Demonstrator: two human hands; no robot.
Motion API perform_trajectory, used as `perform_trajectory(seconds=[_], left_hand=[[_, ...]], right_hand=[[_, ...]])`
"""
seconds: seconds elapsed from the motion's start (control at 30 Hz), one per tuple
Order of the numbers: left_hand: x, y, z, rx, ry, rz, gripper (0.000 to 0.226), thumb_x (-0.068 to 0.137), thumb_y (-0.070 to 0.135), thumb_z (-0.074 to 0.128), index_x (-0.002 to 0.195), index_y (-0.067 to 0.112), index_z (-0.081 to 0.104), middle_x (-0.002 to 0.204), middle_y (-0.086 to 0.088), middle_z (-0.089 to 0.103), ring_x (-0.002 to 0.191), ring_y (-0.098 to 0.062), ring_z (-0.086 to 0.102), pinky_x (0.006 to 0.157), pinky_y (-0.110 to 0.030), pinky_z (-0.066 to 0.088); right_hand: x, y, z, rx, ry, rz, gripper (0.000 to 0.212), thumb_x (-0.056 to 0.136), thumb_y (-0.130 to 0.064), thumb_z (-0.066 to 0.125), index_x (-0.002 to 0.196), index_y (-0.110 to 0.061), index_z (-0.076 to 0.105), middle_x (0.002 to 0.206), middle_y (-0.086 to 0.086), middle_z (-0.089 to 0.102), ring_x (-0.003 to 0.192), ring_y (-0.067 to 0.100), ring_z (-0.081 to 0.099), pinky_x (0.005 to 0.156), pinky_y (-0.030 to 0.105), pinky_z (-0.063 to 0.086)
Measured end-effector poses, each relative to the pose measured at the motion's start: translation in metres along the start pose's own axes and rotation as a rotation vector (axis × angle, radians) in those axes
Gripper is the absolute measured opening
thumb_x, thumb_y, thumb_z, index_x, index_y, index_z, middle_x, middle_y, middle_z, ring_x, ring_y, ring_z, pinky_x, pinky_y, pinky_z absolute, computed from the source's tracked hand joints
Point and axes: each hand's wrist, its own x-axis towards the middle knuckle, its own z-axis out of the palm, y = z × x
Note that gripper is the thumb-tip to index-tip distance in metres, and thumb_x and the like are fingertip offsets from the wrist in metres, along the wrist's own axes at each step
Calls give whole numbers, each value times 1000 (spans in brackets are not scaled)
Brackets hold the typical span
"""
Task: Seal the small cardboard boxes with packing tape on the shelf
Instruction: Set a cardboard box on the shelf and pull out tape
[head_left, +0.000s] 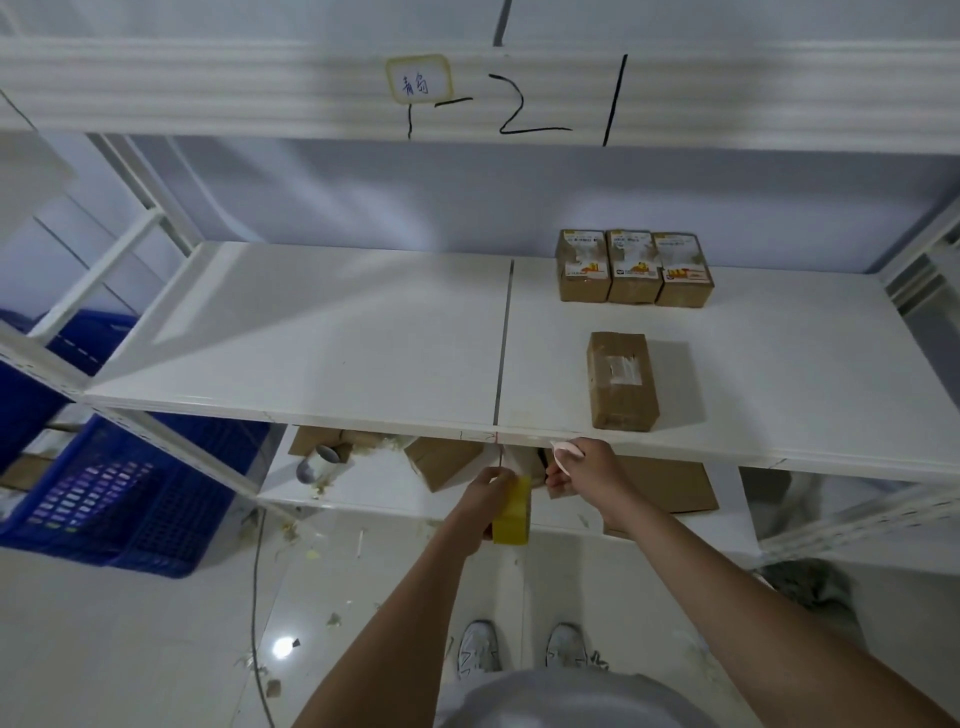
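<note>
My left hand (485, 499) is curled round a yellowish roll of packing tape (511, 512), held upright just below the front edge of the shelf (311, 332); the roll hides most of my fingers, so I can only say they wrap its left side. My right hand (576, 465) sits just beside it, at the shelf lip, pinching something pale and thin (563, 451). I take it for the free end of the tape or a small cutter, but it is too blurred for me to tell which. Whether a strip runs between the two hands I cannot make out.

On the shelf, near my right hand, one small cardboard box (621, 379) lies on its side with a shiny patch of tape on its top face; its seams are not clear enough for me to judge them. Further back, against the wall, three more small boxes (634, 267) stand side by side, touching, each with a printed label I cannot read.

Under the shelf edge a lower board carries flattened cardboard (660, 483), another box (439, 462) half hidden by the shelf, and a grey cylinder (319, 462) partly cut off. A blue plastic crate (119, 493) stands to the left on the floor, which is strewn with scraps. The upper beam bears a handwritten tag (417, 80) and black marker strokes. My shoes (522, 649) show at the bottom, partly covered by my shirt.
</note>
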Motion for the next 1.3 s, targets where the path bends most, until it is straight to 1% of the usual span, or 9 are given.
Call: perform_trajectory(seconds=[0.1, 0.3, 0.43, 0.57, 0.67, 0.8, 0.93, 1.2, 1.3], left_hand=[[-3, -2, 0, 11, -7, 16, 27, 101, 42, 49, 123, 27, 52, 101, -5, 57, 85, -21, 62, 72, -34, 57], [4, -4, -5, 156, -20, 0, 33, 101, 48, 42, 127, 28, 47, 99, -4, 55, 87, -24, 59, 79, -35, 50], [2, -10, -3, 214, -17, -16, 33, 101, 49, 43, 127, 28, 43, 103, -5, 54, 93, -25, 58, 80, -35, 48], [0, -5, -2, 74, -36, 94, 11, 103, 23, 47, 111, 21, 54, 104, -9, 57, 89, -22, 57, 79, -34, 50], [-1, 0, -2, -52, -84, 95, 17, 99, 13, 49, 110, 15, 60, 116, -18, 57, 101, -31, 60, 85, -43, 55], [-9, -7, -4, -131, -148, 12, 26, 96, 15, 61, 121, 14, 56, 101, -13, 62, 75, -21, 69, 62, -32, 57], [-9, -15, -11, -172, -167, 20, 30, 97, 20, 64, 126, 17, 57, 97, -11, 64, 62, -13, 72, 60, -29, 57], [-10, -12, -11, -156, -169, 17, 31, 99, 25, 60, 129, 18, 53, 99, -10, 63, 62, -12, 72, 61, -29, 58], [-13, -17, -10, -114, -176, -22, 37, 98, 27, 62, 129, 12, 50, 100, -12, 63, 63, -16, 72, 62, -32, 58]], right_hand=[[3, 3, 2, -7, 7, 3, 23, 104, -7, 43, 110, 8, 60, 86, 21, 64, 67, 26, 64, 65, 34, 62], [3, 3, 6, -21, -7, -7, 18, 104, -9, 45, 108, -1, 61, 84, 17, 66, 67, 24, 64, 77, 46, 62], [6, 1, 4, -47, 11, -11, 19, 104, -11, 45, 106, -1, 62, 84, 16, 68, 66, 23, 66, 75, 44, 62], [6, 1, 4, -44, 14, -4, 19, 104, -11, 46, 104, 0, 62, 81, 15, 66, 65, 23, 65, 76, 46, 62], [5, 2, 7, -40, 7, -4, 18, 104, -10, 46, 106, 1, 61, 82, 16, 65, 65, 24, 64, 73, 42, 63], [3, 0, 9, -49, 7, -6, 20, 104, -10, 46, 108, 4, 61, 83, 19, 65, 65, 24, 63, 61, 31, 62], [4, 0, 12, -62, -2, -13, 21, 104, -9, 46, 108, 4, 61, 85, 19, 66, 67, 26, 63, 61, 30, 61], [9, 8, 20, -133, 18, -22, 17, 103, -15, 50, 98, -7, 64, 84, 17, 72, 70, 30, 71, 76, 47, 62], [9, 8, 20, -129, 10, -20, 17, 103, -12, 49, 103, -4, 64, 85, 19, 71, 68, 30, 69, 76, 48, 62]])
